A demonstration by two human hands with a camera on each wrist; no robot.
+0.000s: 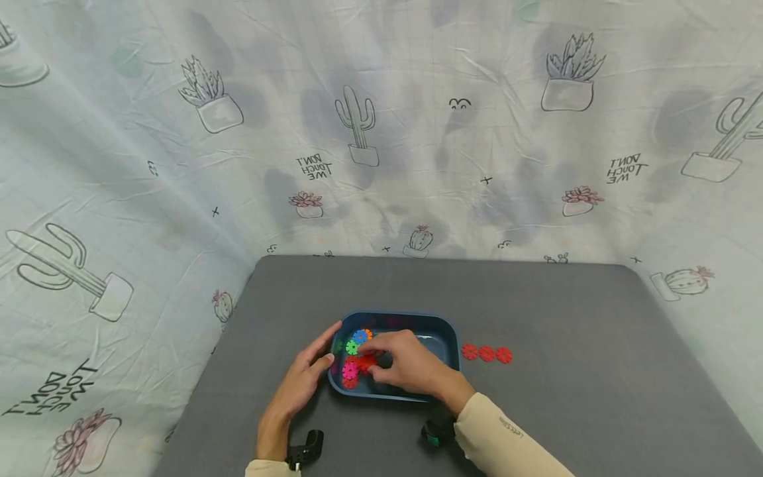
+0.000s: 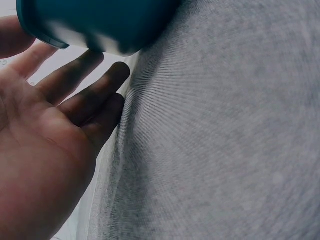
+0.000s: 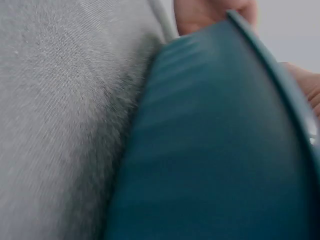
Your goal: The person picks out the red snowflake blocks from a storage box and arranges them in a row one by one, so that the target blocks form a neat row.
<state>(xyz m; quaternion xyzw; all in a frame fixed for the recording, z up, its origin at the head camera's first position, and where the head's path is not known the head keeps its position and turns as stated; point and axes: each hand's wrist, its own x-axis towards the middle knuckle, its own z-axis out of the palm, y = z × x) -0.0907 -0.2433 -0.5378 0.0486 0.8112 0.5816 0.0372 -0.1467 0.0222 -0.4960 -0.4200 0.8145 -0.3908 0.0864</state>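
Note:
A dark blue tray (image 1: 411, 396) stands on the table with several small toothed plastic discs in its left part. Blue, green and orange discs lie toward the back, a pink disc (image 1: 350, 370) and red discs (image 1: 366, 363) nearer the front. My left hand (image 1: 301, 381) rests against the tray's left end, thumb at the rim and fingers fairly straight along the outer wall (image 2: 100, 25). Inside the tray, my right hand (image 1: 405, 361) has thumb and forefinger bent around the red discs. Whether it pinches one is unclear; the tray wall (image 3: 215, 125) blocks the right wrist view.
Three red discs (image 1: 487, 354) lie in a row on the grey table (image 1: 566, 397), just right of the tray. Each wrist carries a black camera mount (image 1: 306, 449). A white cloth (image 1: 429, 132) printed with cacti hangs behind the table and at both sides.

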